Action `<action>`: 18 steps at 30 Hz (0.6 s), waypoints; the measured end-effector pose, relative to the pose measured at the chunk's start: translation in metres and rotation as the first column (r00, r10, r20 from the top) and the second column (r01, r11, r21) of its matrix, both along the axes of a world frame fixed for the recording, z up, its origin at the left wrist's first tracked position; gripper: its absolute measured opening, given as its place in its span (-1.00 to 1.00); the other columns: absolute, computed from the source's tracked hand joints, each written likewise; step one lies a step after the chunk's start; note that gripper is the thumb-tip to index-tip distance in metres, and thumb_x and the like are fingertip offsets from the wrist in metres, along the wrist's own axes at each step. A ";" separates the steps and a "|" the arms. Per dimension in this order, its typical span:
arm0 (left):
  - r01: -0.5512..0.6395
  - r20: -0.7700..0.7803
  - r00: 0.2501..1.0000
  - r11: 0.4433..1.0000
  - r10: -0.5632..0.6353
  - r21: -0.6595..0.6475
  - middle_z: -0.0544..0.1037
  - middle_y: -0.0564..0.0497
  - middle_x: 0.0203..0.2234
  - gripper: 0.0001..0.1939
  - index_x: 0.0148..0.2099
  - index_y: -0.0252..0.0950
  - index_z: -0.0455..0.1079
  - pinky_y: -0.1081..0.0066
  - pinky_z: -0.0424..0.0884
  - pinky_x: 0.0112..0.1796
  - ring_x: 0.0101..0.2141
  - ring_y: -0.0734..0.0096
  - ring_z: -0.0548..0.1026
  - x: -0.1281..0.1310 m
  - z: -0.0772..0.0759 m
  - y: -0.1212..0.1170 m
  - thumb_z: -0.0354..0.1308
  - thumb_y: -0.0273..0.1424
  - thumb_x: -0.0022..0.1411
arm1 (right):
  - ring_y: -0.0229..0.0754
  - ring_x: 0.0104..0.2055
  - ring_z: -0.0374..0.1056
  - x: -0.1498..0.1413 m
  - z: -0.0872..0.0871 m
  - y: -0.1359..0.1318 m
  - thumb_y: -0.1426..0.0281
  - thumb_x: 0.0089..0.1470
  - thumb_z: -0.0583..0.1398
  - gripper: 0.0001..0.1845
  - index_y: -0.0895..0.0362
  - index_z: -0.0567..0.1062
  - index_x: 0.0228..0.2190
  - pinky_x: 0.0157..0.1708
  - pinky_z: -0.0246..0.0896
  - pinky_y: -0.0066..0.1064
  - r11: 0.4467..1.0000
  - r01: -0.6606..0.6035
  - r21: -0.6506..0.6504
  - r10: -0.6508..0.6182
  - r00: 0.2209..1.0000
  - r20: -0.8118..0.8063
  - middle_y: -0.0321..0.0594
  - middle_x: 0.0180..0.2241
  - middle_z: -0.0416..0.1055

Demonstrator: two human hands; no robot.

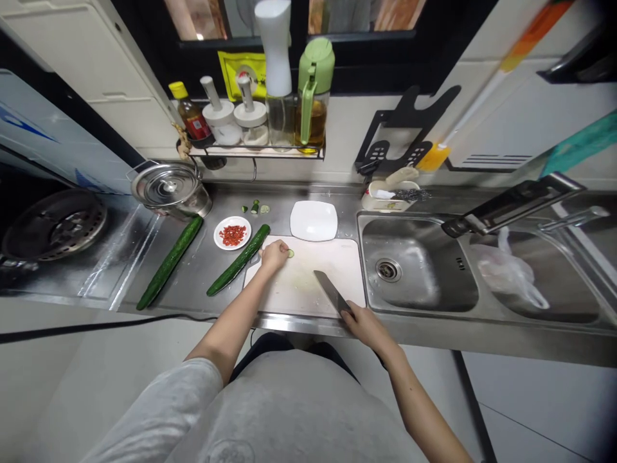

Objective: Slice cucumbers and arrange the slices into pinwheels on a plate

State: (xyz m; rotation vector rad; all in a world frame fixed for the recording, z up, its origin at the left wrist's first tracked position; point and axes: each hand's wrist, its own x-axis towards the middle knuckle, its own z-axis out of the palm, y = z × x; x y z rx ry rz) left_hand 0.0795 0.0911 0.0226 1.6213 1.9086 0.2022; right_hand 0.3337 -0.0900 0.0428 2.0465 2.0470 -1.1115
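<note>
My left hand point(273, 255) rests on the far left part of the white cutting board point(308, 283), fingers closed on a small green cucumber end piece point(290, 253). My right hand point(364, 321) grips the handle of a kitchen knife point(330, 290) whose blade lies over the board's near right side, pointing away. One long cucumber point(240, 259) lies slanted with its tip on the board's left edge, right beside my left hand. A second long cucumber point(169, 262) lies further left on the steel counter.
A small dish of chopped red chilli point(232, 233) and an empty white square plate point(313, 220) sit behind the board. Cucumber bits point(256, 208) lie near the wall. A lidded steel pot point(168, 186) stands left, a double sink point(417, 270) right, a bottle rack point(255, 151) above.
</note>
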 end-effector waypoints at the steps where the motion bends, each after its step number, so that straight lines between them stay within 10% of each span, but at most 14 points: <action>1: 0.004 0.026 1.000 1.000 -0.003 -0.022 0.59 0.09 -0.29 -0.85 -0.24 -0.16 0.43 0.26 0.13 -0.07 -0.22 0.35 0.47 0.000 0.001 -0.006 0.20 -0.31 0.09 | -0.19 -0.36 0.32 -0.001 0.001 0.001 0.26 0.22 -0.04 -0.74 0.11 0.36 -0.22 -0.43 -0.11 -0.47 1.000 -0.004 -0.005 0.004 1.000 0.011 -0.19 -0.38 0.45; 9: 0.149 -0.009 0.989 0.985 -0.150 -0.092 0.61 0.07 -0.34 -0.83 -0.25 -0.15 0.48 0.25 0.13 -0.08 -0.20 0.29 0.48 0.001 -0.004 -0.061 0.10 -0.43 0.11 | -0.15 -0.28 0.35 -0.017 0.009 0.005 0.28 0.24 -0.06 -0.73 0.10 0.36 -0.20 -0.45 -0.15 -0.44 0.995 -0.102 -0.021 0.103 0.990 0.095 -0.14 -0.34 0.47; 18: 0.202 -0.129 0.971 0.979 -0.203 -0.023 0.59 0.00 -0.26 -0.79 -0.24 -0.12 0.49 0.18 0.08 -0.10 -0.13 0.19 0.44 -0.006 -0.010 -0.068 0.02 -0.39 0.20 | -0.14 -0.23 0.37 -0.042 0.022 0.009 0.32 0.24 -0.06 -0.75 0.08 0.35 -0.17 -0.43 -0.11 -0.42 0.980 -0.189 -0.070 0.198 0.965 0.173 -0.13 -0.25 0.48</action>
